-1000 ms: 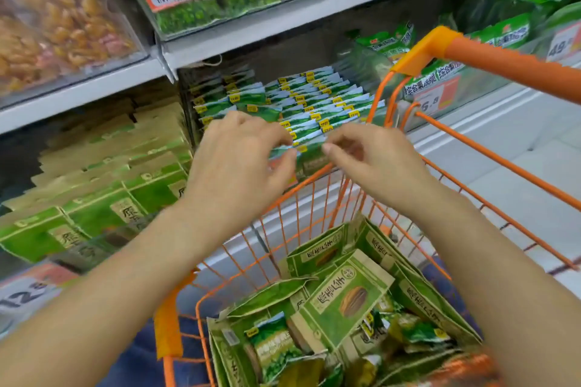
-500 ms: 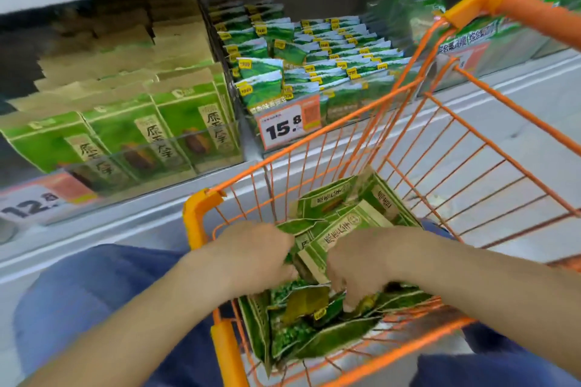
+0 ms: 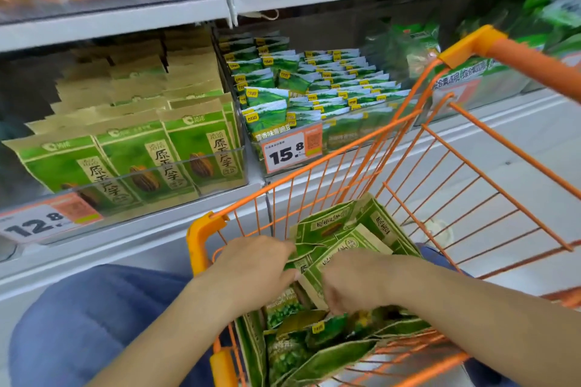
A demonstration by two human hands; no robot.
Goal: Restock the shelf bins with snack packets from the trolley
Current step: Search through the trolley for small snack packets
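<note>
Hands unmoved; fingers (image 3: pixel 283 276) curled among trolley (image 3: pixel 201 229) packets (image 3: pixel 342 248).

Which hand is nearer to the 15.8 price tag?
The left hand. It lies almost straight below the 15.8 tag, inside the trolley; the right hand lies lower and further to the right.

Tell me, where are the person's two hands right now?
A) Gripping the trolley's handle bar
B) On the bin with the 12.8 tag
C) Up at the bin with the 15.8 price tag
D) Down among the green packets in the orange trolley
D: the left hand and right hand are both down among the green packets inside the orange trolley.
</note>
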